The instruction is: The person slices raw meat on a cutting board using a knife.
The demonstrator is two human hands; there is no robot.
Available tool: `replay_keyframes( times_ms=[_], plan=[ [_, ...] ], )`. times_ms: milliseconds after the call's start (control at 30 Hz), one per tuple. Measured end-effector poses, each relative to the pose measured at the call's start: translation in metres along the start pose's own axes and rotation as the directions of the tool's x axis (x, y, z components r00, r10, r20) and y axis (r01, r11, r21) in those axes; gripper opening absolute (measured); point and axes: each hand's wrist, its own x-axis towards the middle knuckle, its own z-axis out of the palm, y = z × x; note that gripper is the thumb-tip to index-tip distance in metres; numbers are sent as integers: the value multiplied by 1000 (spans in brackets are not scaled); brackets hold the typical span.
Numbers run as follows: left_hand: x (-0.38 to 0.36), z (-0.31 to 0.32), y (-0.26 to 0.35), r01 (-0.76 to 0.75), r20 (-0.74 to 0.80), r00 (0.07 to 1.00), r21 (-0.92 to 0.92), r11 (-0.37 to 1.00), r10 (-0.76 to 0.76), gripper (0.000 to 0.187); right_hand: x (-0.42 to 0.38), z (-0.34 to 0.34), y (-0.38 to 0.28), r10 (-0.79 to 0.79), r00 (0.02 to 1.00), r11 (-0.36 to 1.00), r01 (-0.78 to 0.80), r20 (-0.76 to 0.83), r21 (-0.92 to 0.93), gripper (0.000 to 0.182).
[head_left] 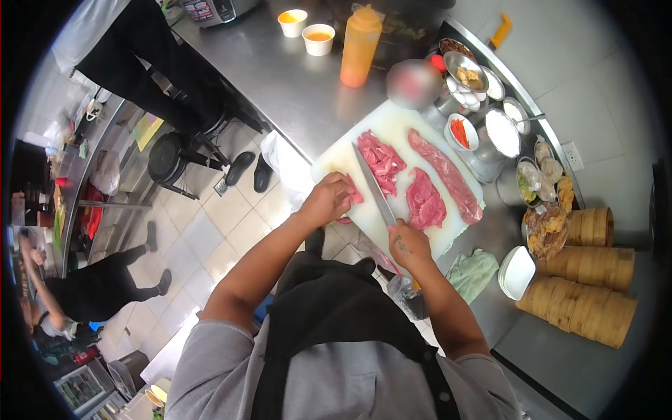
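Note:
My right hand (409,246) is closed round the handle of a long knife (375,183), whose blade lies across the white cutting board (437,241). On the board's left side, the curled fingers of my left hand (329,197) hold a small piece of raw meat (355,190). Beyond the blade is a heap of sliced raw meat (381,159). To its right sit a flat pile of meat (425,199) and a long uncut strip of meat (448,175).
Behind the board stand a squeeze bottle (362,45) and two sauce cups (318,40). Bowls, including one of red strips (460,131), line the wall side. At right are a green cloth (472,275), white dishes (518,271) and bamboo steamers (581,301). Two other people are at left.

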Motion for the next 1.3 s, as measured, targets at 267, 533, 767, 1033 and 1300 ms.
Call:
replay_keyframes(
  times_ms=[267, 533, 767, 1033, 1300],
  plan=[
    [6, 12, -1, -51, 36, 998, 139, 989, 47, 12, -29, -11, -20, -41, 995, 997, 48, 93, -64, 18],
    [5, 9, -7, -129, 64, 991, 153, 980, 120, 12, 53, 15, -32, -120, 990, 986, 127, -68, 109, 24],
    [-2, -1, 4, -65, 38, 997, 97, 993, 61, 17, -1, -9, -15, 42, 999, 999, -42, 28, 27, 27],
    [5, 7, -10, -109, 69, 993, 162, 981, 99, 17, -22, -8, -17, -74, 989, 997, 73, 126, 15, 22],
    [9, 9, 3, -133, -16, 990, 213, 968, 139, 13, 49, 8, -14, -63, 998, 992, 65, -20, 105, 26]
  ],
)
